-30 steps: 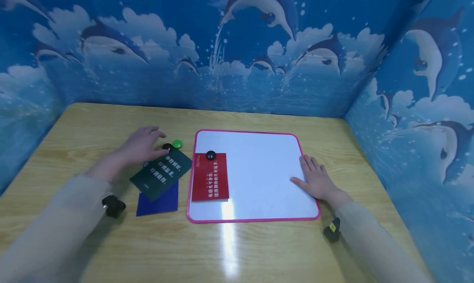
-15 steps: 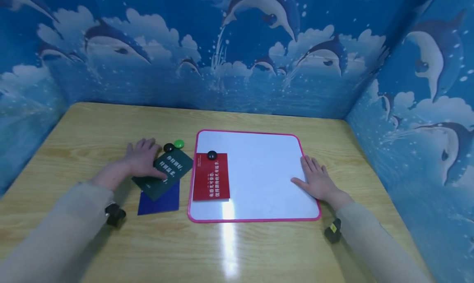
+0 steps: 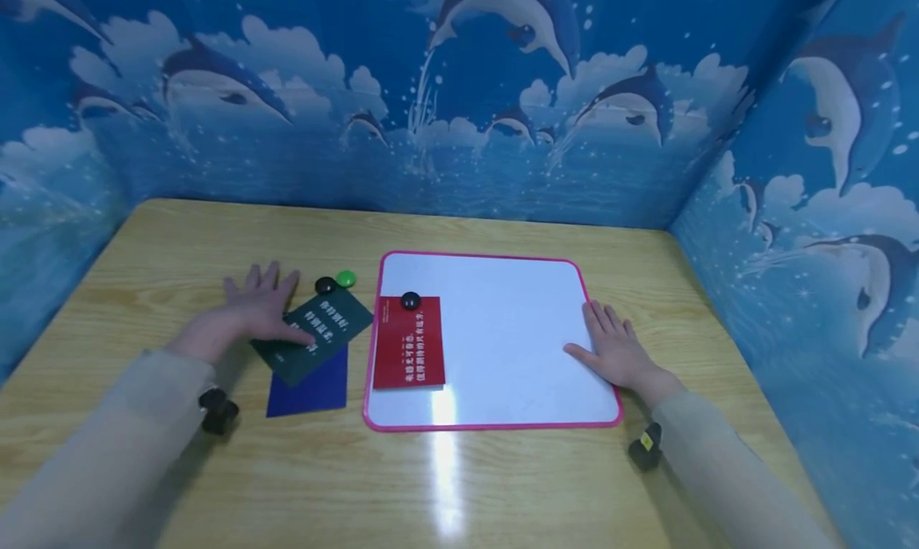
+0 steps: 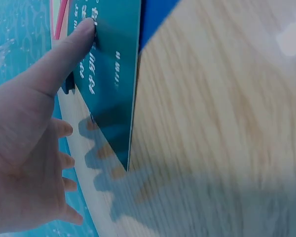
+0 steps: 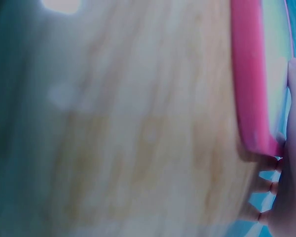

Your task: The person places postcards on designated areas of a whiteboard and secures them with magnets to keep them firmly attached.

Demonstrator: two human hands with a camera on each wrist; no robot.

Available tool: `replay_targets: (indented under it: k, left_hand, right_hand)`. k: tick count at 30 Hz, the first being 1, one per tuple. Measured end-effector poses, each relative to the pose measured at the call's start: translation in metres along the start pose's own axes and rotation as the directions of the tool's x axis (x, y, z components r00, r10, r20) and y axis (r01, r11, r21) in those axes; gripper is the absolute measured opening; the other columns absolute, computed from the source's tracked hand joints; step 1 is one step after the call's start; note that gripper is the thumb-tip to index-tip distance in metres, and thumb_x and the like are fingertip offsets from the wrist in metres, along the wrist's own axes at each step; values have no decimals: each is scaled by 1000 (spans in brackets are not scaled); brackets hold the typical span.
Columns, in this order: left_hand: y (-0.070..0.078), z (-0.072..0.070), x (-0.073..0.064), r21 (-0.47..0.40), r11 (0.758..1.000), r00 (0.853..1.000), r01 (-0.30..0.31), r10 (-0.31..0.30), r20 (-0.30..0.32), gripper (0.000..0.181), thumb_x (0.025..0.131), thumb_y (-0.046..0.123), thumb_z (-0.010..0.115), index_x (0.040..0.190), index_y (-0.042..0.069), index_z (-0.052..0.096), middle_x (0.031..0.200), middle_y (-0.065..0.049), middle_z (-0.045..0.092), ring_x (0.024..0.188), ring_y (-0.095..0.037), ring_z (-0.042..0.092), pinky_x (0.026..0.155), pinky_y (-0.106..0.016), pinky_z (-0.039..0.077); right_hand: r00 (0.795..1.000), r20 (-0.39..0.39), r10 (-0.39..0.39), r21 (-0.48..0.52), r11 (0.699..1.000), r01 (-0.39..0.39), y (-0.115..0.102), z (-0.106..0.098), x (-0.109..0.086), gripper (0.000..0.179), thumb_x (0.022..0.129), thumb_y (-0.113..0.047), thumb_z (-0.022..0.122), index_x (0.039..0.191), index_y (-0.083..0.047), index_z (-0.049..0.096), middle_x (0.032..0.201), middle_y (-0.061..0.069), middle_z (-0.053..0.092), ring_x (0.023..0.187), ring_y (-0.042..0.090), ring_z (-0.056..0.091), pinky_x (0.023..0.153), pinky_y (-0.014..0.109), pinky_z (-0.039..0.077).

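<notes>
My left hand (image 3: 258,310) hovers at the left side of a dark green card (image 3: 339,319) with white writing, fingers spread. Its thumb reaches over the card's print, as the left wrist view also shows on the green card (image 4: 113,74). Beneath that card lies a blue card (image 3: 326,389), partly covered. Just beyond them sit a black round magnet (image 3: 325,286) and a green one. My right hand (image 3: 613,356) rests flat on the right edge of a pink-framed whiteboard (image 3: 510,333). On the board's left part is a red card (image 3: 408,349) with a black magnet (image 3: 411,300) near its top.
The light wood table (image 3: 517,485) is backed by a blue dolphin-print curtain (image 3: 459,158), which also runs along both sides. The green magnet (image 3: 346,278) lies between the black one and the board's left edge. A black wrist camera (image 3: 218,411) is strapped below the left hand.
My left hand has drawn back from beside the black magnet, toward the left and nearer, its fingers spreading and its thumb passing over the green card. The right hand stays put.
</notes>
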State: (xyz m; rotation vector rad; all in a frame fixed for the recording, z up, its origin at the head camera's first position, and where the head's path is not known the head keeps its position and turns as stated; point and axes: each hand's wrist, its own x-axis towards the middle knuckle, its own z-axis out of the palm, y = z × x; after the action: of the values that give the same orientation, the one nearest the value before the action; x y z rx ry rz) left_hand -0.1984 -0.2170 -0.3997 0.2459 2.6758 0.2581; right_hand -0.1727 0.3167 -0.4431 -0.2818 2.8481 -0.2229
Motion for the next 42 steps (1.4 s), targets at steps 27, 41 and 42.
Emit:
replay_targets:
  k: [27, 41, 42]
  left_hand:
    - [21, 3, -12, 38, 999, 999, -16, 17, -38, 112, 62, 58, 76, 133, -16, 32, 132, -41, 31, 119, -56, 33, 95, -66, 37]
    - [30, 1, -13, -79, 997, 1000, 4, -6, -27, 102, 65, 42, 81, 132, -17, 31, 123, -38, 35, 111, -53, 38, 91, -60, 43]
    - [30, 1, -13, -81, 997, 1000, 1, -3, -27, 103, 64, 42, 81, 132, -17, 31, 123, -38, 35, 111, -53, 38, 91, -60, 43]
  right_hand:
    - [1000, 1, -3, 8, 1000, 3, -3, -3, -2, 93, 89, -64, 39, 149, -1, 5, 156, 23, 6, 142, 46, 3, 111, 67, 3]
    - [1000, 3, -1, 12, 1000, 1, -6, -5, -3, 93, 90, -64, 38, 149, 0, 5, 156, 24, 5, 141, 47, 2, 111, 67, 2]
    - [1000, 4, 0, 12, 1000, 0, -5, -5, -3, 93, 90, -64, 38, 149, 0, 5, 156, 24, 5, 142, 46, 2, 111, 67, 2]
